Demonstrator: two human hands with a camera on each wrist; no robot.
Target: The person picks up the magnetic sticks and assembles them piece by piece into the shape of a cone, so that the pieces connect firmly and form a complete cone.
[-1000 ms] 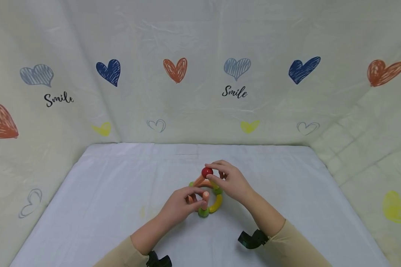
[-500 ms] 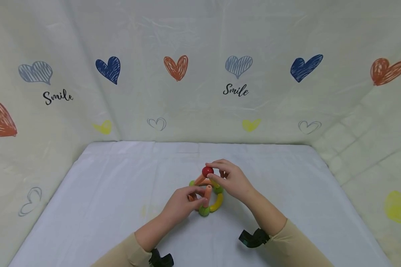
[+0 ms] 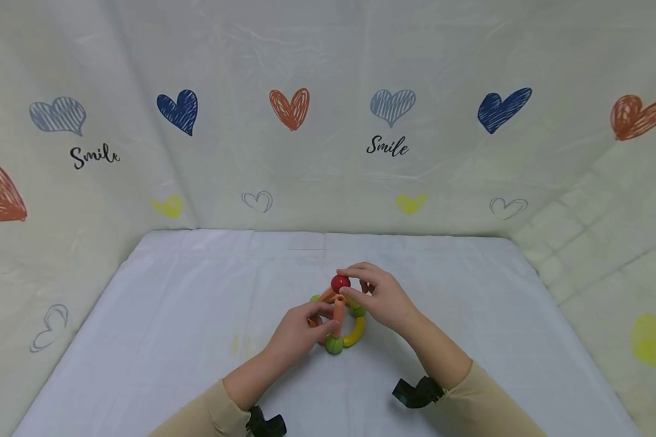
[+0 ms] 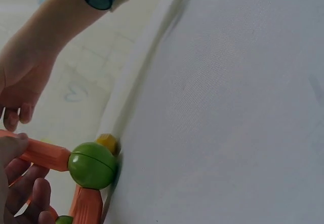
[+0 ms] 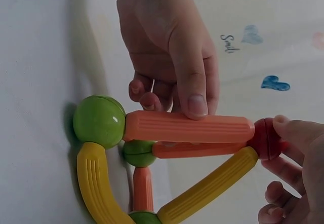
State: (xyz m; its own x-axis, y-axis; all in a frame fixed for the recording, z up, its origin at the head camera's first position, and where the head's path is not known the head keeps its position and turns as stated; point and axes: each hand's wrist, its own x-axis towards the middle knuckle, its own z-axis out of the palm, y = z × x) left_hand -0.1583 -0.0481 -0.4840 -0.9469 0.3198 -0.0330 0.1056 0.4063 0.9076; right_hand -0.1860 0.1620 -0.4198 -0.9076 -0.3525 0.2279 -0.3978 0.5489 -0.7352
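Note:
A frame of orange and yellow sticks joined by balls stands on the table; these look like magnetic building sticks. My left hand (image 3: 305, 328) pinches an orange stick (image 3: 338, 318) that rises from the near green ball (image 3: 334, 345). My right hand (image 3: 382, 296) holds the red ball (image 3: 340, 283) at the top between thumb and fingers. In the right wrist view the orange stick's upper end lies at the red ball; contact is unclear. Another orange stick (image 5: 202, 149) and a straight yellow stick (image 5: 210, 186) also reach that ball. A curved yellow stick (image 3: 355, 332) forms part of the base.
White cloth covers the table (image 3: 197, 291) around the frame. Behind it hangs a pale sheet (image 3: 328, 48) printed with hearts and "Smile". A dark camera mount sits on each wrist, the right mount (image 3: 417, 392) near the sleeve.
The orange stick in my left hand has tipped up and away, its upper end nearing the red ball. My right hand stays at the red ball.

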